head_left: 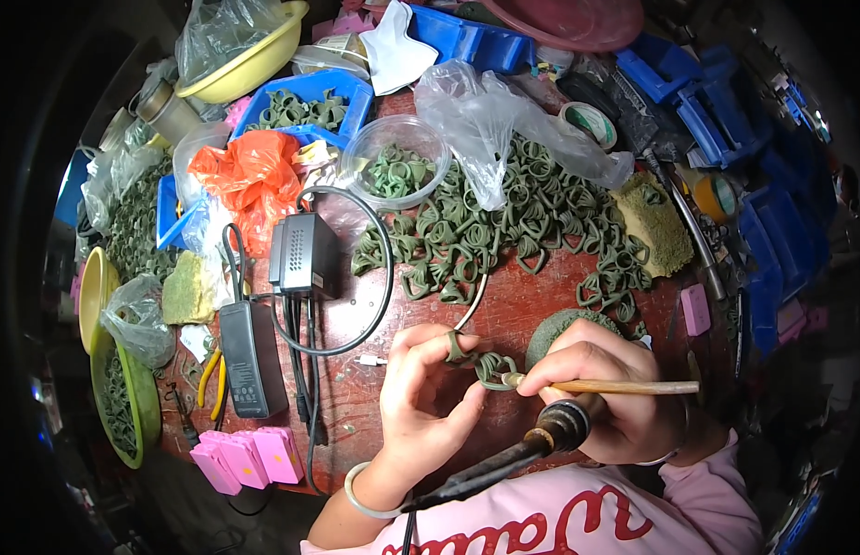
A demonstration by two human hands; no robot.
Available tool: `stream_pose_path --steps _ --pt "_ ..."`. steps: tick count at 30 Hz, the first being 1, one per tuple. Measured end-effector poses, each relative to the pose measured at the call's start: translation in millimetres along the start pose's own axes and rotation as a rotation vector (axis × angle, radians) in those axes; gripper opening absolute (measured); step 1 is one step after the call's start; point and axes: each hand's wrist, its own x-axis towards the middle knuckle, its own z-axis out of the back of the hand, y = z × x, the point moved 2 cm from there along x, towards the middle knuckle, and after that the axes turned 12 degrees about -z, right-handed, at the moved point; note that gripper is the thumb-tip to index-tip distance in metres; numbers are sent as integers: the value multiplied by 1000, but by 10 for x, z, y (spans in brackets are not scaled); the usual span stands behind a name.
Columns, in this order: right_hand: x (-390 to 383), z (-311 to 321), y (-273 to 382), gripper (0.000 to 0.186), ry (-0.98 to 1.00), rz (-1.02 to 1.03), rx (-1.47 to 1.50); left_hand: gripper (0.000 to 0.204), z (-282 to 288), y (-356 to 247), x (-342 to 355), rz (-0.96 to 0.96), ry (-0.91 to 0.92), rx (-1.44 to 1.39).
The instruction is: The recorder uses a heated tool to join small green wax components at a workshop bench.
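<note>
Near the table's front edge, my left hand point(422, 398) pinches a dark green, ring-shaped piece point(492, 368) between its fingers; a similar green loop point(456, 350) sits around one fingertip. My right hand point(615, 393) grips a thin wooden stick point(624, 387), whose left end meets the held piece. Just below the right hand is a dark tool with a round collar point(557, 425), its shaft slanting down to the left. Whether the right hand also holds that tool is unclear. A round green pad point(564, 330) lies partly hidden behind the right hand.
Many similar green rings point(504, 217) are heaped beyond my hands, beside a clear tub point(397, 162). Black power adapters point(249, 356) with looping cables stand left, near pink blocks point(249, 458) and yellow-handled pliers point(210, 379). Blue bins point(781, 227) and a green sponge point(654, 227) are right.
</note>
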Motion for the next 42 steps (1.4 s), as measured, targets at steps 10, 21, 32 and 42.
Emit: stream_pose_path --steps 10,21,32,42 --pt "8 -24 1 24 78 15 -44 51 14 12 -17 1 9 40" --pt "14 135 20 16 -37 12 46 50 -1 45 -28 83 -18 -251" --pt "-233 -125 -349 14 -416 -159 224 47 33 -5 11 383 -217 -597" --pt "-107 -365 -284 23 -300 -286 197 46 39 23 -6 325 -138 -618"
